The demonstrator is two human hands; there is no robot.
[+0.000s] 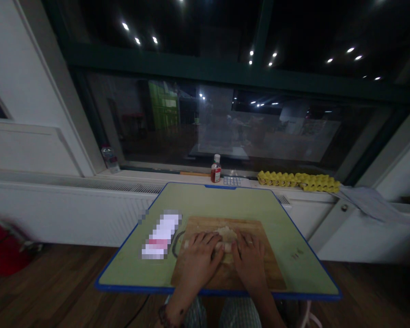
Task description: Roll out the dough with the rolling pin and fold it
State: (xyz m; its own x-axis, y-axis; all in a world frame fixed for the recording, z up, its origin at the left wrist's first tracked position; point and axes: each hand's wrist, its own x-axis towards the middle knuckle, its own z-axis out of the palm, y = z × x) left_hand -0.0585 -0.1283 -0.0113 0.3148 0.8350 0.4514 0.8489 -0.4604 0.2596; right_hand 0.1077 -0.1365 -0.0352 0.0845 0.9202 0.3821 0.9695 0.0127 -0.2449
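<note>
A wooden rolling pin [227,247] lies crosswise on a wooden cutting board [271,273]. Both my hands are on it from above. My left hand [202,251] covers the left part of the pin, its fingers laid over the top. Over the right part rests my right hand [250,256], fingers bent forward across it. A short length of pin shows between the two thumbs. Pale flattened dough [228,233] sticks out beyond the pin, with an uneven far edge. The rest of the dough is hidden by the hands and pin.
The board sits on a green folding table [222,200] with a blue rim. A pixelated phone-like rectangle [162,234] lies left of the board. On the windowsill behind stand a small red-labelled bottle [216,169], yellow egg cartons [297,180] and a clear bottle [110,159].
</note>
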